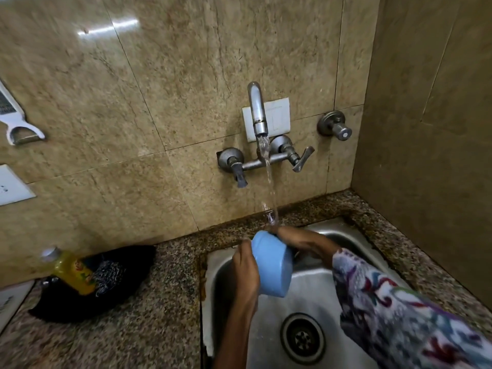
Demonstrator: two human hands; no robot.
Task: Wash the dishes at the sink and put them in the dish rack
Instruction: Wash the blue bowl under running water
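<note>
A light blue bowl (pixel 271 265) is held on its side over the steel sink (pixel 314 294), its outside facing me. My left hand (pixel 246 270) grips its left rim, fingers curled round the edge. My right hand (pixel 298 242) holds the far side of the bowl, right under the water stream falling from the wall tap (pixel 257 110). The inside of the bowl is hidden from view.
The drain (pixel 302 337) lies below the hands. On the granite counter (pixel 127 339) to the left sit a black pan (pixel 87 302) holding a steel scrubber and a yellow soap bottle (pixel 69 270). A valve (pixel 335 125) juts from the wall; a side wall closes the right.
</note>
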